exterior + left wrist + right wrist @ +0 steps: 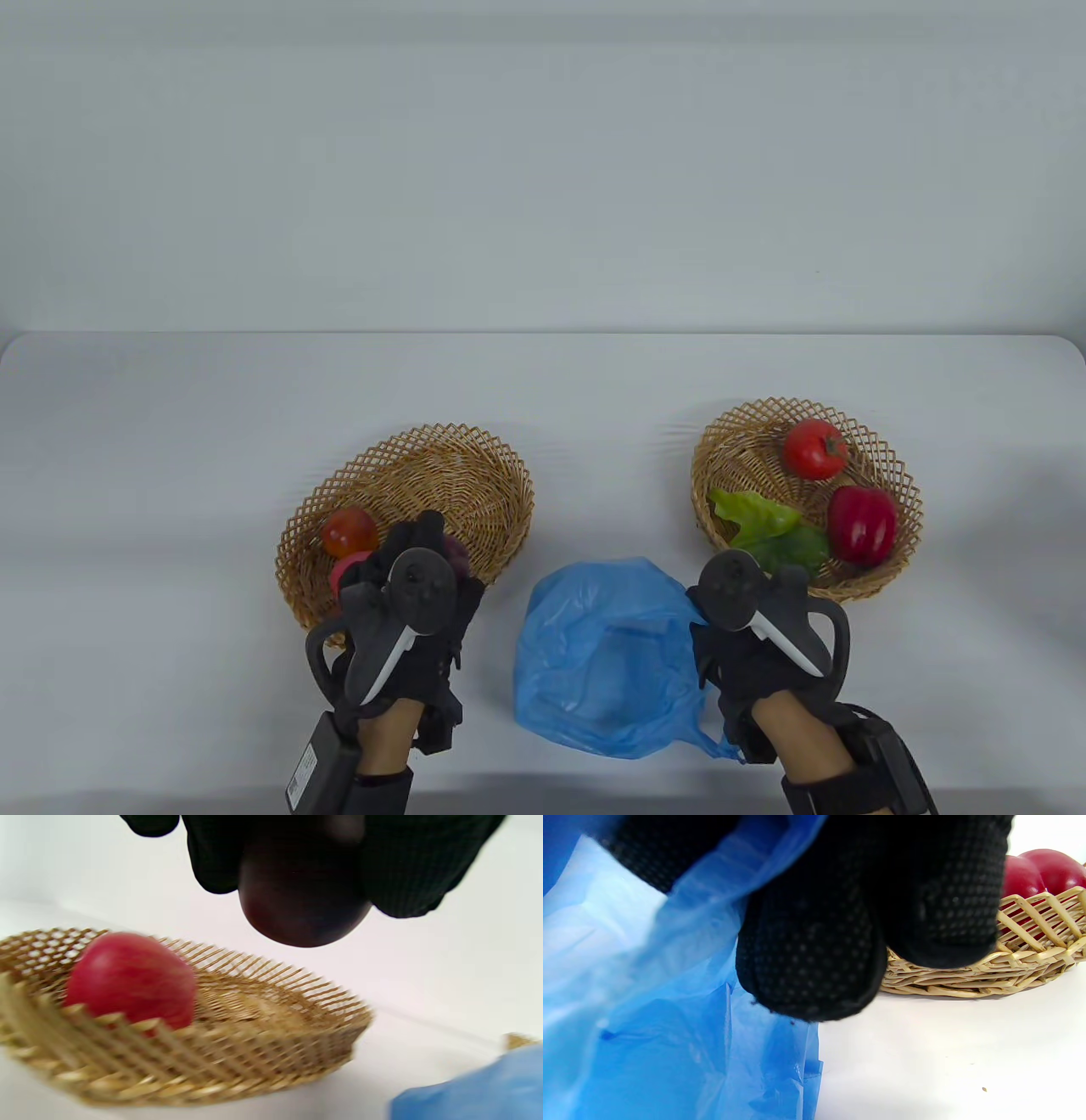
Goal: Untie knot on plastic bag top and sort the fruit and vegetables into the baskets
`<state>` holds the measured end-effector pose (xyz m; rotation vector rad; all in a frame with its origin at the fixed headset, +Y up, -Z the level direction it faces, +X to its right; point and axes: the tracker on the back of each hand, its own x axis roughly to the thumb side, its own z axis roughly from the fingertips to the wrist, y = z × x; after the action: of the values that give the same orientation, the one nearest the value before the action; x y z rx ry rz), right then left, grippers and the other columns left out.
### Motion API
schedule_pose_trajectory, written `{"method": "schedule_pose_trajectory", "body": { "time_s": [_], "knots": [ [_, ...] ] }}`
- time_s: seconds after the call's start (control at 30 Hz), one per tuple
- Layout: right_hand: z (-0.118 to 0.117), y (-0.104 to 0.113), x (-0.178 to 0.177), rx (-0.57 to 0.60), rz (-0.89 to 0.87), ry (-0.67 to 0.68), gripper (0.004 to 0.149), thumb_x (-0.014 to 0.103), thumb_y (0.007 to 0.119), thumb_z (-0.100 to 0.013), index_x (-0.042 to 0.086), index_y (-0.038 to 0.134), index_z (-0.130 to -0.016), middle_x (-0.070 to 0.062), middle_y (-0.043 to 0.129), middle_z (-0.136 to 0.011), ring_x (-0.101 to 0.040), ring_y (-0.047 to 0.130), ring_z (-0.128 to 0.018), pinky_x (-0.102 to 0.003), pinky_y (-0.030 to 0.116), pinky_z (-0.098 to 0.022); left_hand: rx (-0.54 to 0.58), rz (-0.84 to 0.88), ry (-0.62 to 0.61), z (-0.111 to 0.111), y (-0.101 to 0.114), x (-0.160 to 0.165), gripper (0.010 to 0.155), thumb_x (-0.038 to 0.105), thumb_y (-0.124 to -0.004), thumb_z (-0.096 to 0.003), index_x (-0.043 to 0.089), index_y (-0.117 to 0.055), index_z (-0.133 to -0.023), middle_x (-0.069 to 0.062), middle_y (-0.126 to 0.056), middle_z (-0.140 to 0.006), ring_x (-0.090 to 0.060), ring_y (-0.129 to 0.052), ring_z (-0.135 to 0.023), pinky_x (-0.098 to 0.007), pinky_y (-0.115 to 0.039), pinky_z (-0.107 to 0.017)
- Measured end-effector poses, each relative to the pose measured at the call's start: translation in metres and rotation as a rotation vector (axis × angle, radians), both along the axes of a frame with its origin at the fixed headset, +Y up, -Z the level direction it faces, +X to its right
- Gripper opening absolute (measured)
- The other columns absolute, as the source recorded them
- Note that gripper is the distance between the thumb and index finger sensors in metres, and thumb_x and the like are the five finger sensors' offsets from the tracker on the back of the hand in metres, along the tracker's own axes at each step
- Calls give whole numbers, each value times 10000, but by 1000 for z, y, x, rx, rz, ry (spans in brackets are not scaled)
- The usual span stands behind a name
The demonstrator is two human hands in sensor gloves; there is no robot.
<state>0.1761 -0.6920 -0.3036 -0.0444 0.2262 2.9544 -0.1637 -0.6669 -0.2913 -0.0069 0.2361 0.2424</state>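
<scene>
My left hand (422, 548) hovers over the near side of the left wicker basket (475, 458) and grips a dark purple fruit (303, 899) just above it. In that basket lie an orange-red fruit (349, 531) and a red apple (131, 978). The blue plastic bag (594, 654) lies open and slack between the baskets. My right hand (711, 613) pinches the bag's right edge, the film pulled up between its fingers (810, 955). The right basket (747, 424) holds a tomato (814, 447), a red pepper (861, 524) and a green lettuce leaf (759, 519).
The white table (543, 390) stretches far behind both baskets. Its back edge meets a pale wall. The table's front edge runs close below my wrists.
</scene>
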Motion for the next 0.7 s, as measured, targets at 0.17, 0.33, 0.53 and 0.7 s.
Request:
{"method": "schedule_pose_trajectory", "body": {
  "time_s": [0.17,0.33,0.53,0.7],
  "knots": [
    [0,0,1,4,-3,0,460,274,798,-454,158,762,-897,-89,1024,-623,-174,1070,-311,-445,894,-360,-126,-58,116,-13,-23,-10,871,593,-775,-450,385,-270,-1130,7,-405,-1212,-264,-586,-1108,-562,-352,-879],
    [1,0,0,-2,-2,5,461,274,798,-455,157,760,-899,-88,1024,-626,-174,1070,-313,-446,894,-360,-173,-93,158,-17,-33,-12,860,597,-743,-466,433,-219,-1128,62,-323,-1236,-228,-430,-1173,-549,-285,-898],
    [2,0,0,-8,-9,13,462,274,797,-455,158,758,-901,-88,1023,-629,-176,1071,-316,-447,892,-363,-305,-124,167,-25,-51,-12,772,619,-605,-460,466,-262,-1134,114,-207,-1256,-239,-112,-1202,-576,-120,-873],
    [2,0,0,-5,-17,14,467,276,797,-455,154,754,-904,-88,1024,-629,-174,1071,-313,-445,894,-360,-263,-68,160,-22,-43,-14,804,631,-626,-448,443,-254,-1136,72,-225,-1255,-266,-146,-1200,-585,-124,-867]
  ]
}}
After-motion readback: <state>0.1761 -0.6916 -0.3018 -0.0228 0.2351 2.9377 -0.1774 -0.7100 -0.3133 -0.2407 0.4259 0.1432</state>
